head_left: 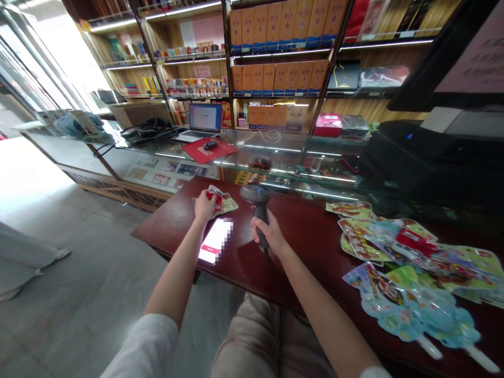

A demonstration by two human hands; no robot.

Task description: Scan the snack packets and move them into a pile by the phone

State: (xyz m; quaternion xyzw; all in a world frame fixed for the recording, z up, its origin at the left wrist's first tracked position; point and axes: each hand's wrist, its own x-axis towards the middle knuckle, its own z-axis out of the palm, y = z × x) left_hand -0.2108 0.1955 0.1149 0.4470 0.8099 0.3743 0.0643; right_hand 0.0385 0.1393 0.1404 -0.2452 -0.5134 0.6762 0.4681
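Note:
My right hand [269, 231] is wrapped round the handle of a black barcode scanner [255, 195], held upright over the dark red wooden table [303, 236]. A small blue light shows on the scanner's head. My left hand [205, 206] grips a small red snack packet [214, 199] with its fingers bent over it. Under that packet lies a greenish-yellow snack packet [228, 203] on the tabletop. Close to my left wrist, a phone [212, 244] lies face up with a bright screen, part of it blurred out.
Several colourful snack packets [370, 236] are heaped at the right, with blue cloud-shaped packets [425, 310] on white sticks. Behind the table runs a glass counter [291, 142] with a laptop [205, 119] and a mouse [209, 145]. A dark monitor [437, 58] juts in at upper right.

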